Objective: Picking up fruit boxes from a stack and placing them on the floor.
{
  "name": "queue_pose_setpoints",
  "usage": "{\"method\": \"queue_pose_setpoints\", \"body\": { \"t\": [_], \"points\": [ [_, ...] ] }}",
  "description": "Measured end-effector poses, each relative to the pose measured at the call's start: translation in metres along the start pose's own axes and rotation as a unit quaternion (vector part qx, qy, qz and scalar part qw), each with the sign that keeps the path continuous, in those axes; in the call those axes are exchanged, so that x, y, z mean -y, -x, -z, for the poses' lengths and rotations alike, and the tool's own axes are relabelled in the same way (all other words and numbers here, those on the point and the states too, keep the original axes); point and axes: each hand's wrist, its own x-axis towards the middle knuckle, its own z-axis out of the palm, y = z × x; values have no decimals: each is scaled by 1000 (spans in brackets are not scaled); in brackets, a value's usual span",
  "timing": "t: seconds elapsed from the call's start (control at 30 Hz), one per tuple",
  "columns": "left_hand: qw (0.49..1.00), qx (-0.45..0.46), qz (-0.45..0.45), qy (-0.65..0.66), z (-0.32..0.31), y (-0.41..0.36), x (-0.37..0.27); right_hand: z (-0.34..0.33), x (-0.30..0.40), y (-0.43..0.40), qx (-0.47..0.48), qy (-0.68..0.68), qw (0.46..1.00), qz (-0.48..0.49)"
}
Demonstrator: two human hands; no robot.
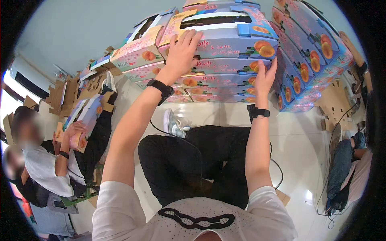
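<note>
In front of me stands a stack of printed cardboard fruit cartons, peaches and blossom on their sides. My left hand [182,55] lies with spread fingers on the front upper edge of the top carton [223,42], just below its open cutout. Lower down, my right hand [265,76] is at the stack's right front corner, its thumb and fingers apart around the corner of the second carton [223,64]. Whether it presses on that carton is hard to see. Both wrists wear black straps.
Close on the right rises another carton stack [301,60]; more cartons [138,51] adjoin on the left. At left, a seated person [48,168] holds a carton [86,120]. Flattened brown cardboard [339,102] and another person's legs [340,174] are at right. A black cable [280,171] runs beside me.
</note>
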Motion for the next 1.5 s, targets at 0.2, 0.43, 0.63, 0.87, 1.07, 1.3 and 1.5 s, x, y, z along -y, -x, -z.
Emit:
{"method": "queue_pose_setpoints", "body": {
  "t": [0.2, 0.43, 0.63, 0.87, 1.07, 1.3, 1.5],
  "points": [
    [1000, -1, 0, 10, 2, 2, -3, 5, 24, -10, 12, -116, 993, -16],
    [1000, -16, 10, 2, 7, 15, -17, 30, 37, -22, -54, -201, 977, -33],
    [998, -56, 11, -41, -7, 22, -20, 35, 70, -21, -78, -206, 972, -80],
    [995, -95, -3, -42, -18, 32, -20, 13, 100, -1, -96, 20, 994, -38],
    [988, -132, 0, -86, -27, 32, -24, 13, 78, -5, -86, 10, 995, 47],
    [993, -105, 7, -62, -11, 24, -26, 27, 53, -12, -108, -107, 988, -26],
    [994, -96, -31, -48, 7, 17, -8, 53, 69, -17, -52, -321, 885, -332]
  ]
}}
